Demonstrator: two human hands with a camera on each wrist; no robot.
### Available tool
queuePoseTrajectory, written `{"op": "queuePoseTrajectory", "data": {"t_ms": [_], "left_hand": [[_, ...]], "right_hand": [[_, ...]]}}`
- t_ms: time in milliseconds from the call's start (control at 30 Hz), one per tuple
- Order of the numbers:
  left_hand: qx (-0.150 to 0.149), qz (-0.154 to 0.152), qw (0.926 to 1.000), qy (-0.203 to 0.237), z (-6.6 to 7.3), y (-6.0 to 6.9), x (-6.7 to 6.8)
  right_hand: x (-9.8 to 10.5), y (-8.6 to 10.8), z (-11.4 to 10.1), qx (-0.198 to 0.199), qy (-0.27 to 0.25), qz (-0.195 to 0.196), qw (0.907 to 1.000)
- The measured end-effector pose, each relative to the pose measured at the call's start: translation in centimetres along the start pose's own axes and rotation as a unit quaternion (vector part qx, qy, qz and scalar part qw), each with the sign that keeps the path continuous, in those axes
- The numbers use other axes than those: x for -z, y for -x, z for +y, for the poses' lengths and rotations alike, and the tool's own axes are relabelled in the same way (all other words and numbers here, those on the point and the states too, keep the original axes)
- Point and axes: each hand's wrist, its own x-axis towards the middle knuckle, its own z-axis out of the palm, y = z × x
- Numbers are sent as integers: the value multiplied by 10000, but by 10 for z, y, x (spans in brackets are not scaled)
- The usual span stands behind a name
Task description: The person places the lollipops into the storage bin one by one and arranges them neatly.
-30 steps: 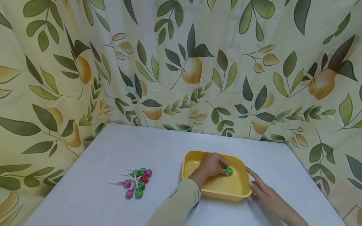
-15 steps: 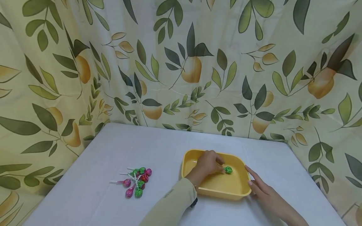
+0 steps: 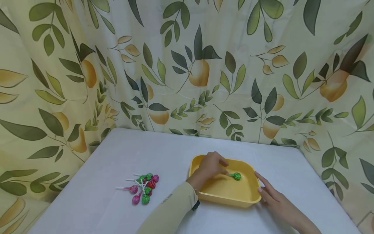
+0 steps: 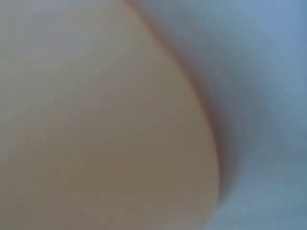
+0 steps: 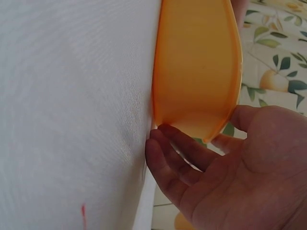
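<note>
The left hand has slid left; the round, green-wrapped lollipop looks set down inside the yellow plastic tray, lower right. I can't tell if that hand pinches. The right hand, fingers loose, touches the tray.

1. Left hand reaches into yellow tray, fingertips by green lollipop.
2. Right hand touches tray's right end.
3. Lollipop pile lies left, on white table.
4. Fruit-print curtain behind.

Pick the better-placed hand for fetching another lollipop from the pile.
Likely the left hand: it is nearer the piled lollipops; the right hand touches the yellow tray at its end away from them.
</note>
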Motion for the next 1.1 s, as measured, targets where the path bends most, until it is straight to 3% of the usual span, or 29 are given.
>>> {"op": "queuePoseTrajectory", "data": {"t_ms": [300,567,700,900,1100], "left_hand": [[-250,-268,9928,1142,-9,4,29],[-288,-367,9900,1329,-21,14,52],[-450,-260,9903,1291,-33,22,65],[-580,159,9889,1358,-56,35,86],[-434,397,9872,1483,-76,48,105]], "right_hand": [[0,0,-1,19,-2,39,10000],[0,-1,-2,-82,-26,36,10000],[0,-1,-2,-90,13,52,9999],[1,0,-2,-47,18,37,10000],[1,0,0,-56,-7,37,10000]]}}
